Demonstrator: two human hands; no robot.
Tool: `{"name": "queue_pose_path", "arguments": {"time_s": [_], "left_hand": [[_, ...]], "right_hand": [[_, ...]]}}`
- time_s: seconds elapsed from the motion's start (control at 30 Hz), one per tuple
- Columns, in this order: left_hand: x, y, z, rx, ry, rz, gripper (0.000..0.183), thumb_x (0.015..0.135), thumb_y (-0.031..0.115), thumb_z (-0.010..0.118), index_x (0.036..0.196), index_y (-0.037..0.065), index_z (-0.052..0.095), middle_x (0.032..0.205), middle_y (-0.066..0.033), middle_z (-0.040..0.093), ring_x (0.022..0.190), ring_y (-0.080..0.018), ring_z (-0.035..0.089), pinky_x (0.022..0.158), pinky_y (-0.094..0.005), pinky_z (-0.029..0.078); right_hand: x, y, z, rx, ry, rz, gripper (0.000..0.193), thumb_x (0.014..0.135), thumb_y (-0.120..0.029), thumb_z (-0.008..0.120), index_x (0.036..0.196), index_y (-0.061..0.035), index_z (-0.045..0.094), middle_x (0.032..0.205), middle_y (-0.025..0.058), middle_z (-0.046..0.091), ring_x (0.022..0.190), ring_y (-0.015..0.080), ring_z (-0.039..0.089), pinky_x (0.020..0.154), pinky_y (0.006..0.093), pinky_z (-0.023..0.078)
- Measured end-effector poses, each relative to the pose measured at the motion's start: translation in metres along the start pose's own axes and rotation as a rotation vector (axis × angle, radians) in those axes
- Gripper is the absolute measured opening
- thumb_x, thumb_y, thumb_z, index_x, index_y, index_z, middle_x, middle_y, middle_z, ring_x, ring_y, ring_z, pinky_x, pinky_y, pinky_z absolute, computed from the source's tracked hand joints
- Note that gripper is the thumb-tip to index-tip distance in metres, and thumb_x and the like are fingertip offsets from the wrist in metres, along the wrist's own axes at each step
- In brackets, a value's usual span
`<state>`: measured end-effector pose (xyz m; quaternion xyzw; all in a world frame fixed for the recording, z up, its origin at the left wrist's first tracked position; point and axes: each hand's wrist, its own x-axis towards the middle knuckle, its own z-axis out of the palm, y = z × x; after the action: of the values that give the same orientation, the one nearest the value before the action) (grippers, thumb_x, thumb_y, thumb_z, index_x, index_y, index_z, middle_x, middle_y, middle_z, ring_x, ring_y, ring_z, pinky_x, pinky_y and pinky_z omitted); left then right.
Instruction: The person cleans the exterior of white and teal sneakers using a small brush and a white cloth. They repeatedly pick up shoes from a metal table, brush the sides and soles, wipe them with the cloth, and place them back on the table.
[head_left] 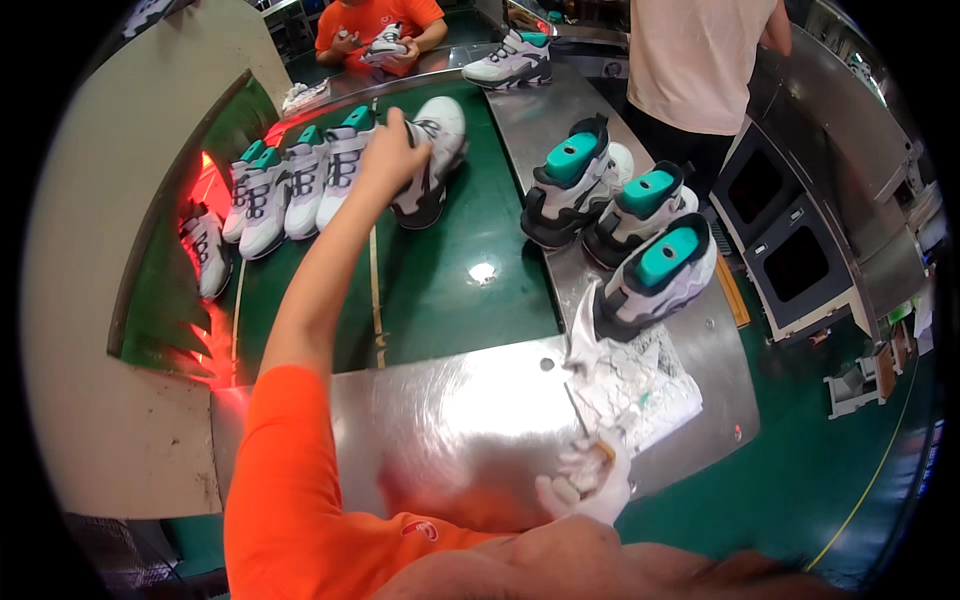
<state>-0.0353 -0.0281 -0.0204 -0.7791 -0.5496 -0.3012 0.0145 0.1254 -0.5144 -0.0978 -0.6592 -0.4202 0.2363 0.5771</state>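
So my left hand [393,158] is stretched way out over the green surface [480,310], fingers curled in on the top of a white-and-black shoe [437,165], which sits just right of a row of similar shoes [264,205], toe pointing away from me. My right hand [590,485], in a white glove, is down low by the edge of the metal counter [450,420], fingers bent next to some crumpled white material [655,395]. Honestly can't tell if they're gripping anything. Three more shoes [625,222] with turquoise insides stand on the metal just beyond that.
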Motion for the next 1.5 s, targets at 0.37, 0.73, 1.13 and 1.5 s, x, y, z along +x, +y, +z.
{"name": "queue_pose_path", "arguments": {"time_s": [0.37, 0.73, 1.13, 1.5], "left_hand": [[-0.308, 0.029, -0.223, 0.029, 0.022, 0.993, 0.033, 0.076, 0.012, 0.068, 0.106, 0.008, 0.054, 0.122, -0.0263, 0.056, 0.105, -0.0425, 0.061, 0.09, -0.0524, 0.051], [-0.445, -0.003, -0.245, -0.036, 0.025, 0.865, 0.037, 0.07, 0.011, 0.075, 0.101, 0.02, 0.056, 0.119, -0.015, 0.056, 0.108, -0.0421, 0.061, 0.094, -0.0558, 0.049], [-0.441, -0.003, -0.249, -0.065, -0.044, 0.843, 0.035, 0.069, 0.011, 0.073, 0.1, 0.021, 0.059, 0.121, -0.0135, 0.057, 0.111, -0.0415, 0.06, 0.095, -0.057, 0.048], [-0.435, 0.02, -0.251, 0.034, -0.08, 0.788, 0.034, 0.072, 0.012, 0.071, 0.102, 0.023, 0.06, 0.118, -0.0128, 0.058, 0.108, -0.0407, 0.06, 0.088, -0.0535, 0.052]], "right_hand": [[0.015, -0.014, -0.02, 0.109, -0.164, 0.106, 0.078, 0.064, -0.005, 0.081, 0.132, -0.0044, 0.043, 0.098, 0.0065, 0.057, 0.082, 0.0116, 0.06, 0.073, 0.0264, 0.052], [-0.017, -0.087, -0.053, 0.869, -0.829, 0.259, 0.091, 0.058, -0.036, 0.075, 0.127, 0.0124, 0.038, 0.085, 0.0277, 0.06, 0.078, 0.0387, 0.066, 0.064, 0.0405, 0.057], [0.001, -0.1, -0.017, 0.863, -1.039, 0.434, 0.097, 0.053, -0.038, 0.081, 0.122, 0.0181, 0.043, 0.082, 0.0251, 0.06, 0.072, 0.0362, 0.067, 0.059, 0.0399, 0.058], [0.012, -0.069, -0.042, 1.044, -0.999, 0.416, 0.091, 0.05, -0.032, 0.077, 0.119, 0.0183, 0.045, 0.081, 0.0267, 0.06, 0.068, 0.0383, 0.067, 0.053, 0.0406, 0.059]]}}
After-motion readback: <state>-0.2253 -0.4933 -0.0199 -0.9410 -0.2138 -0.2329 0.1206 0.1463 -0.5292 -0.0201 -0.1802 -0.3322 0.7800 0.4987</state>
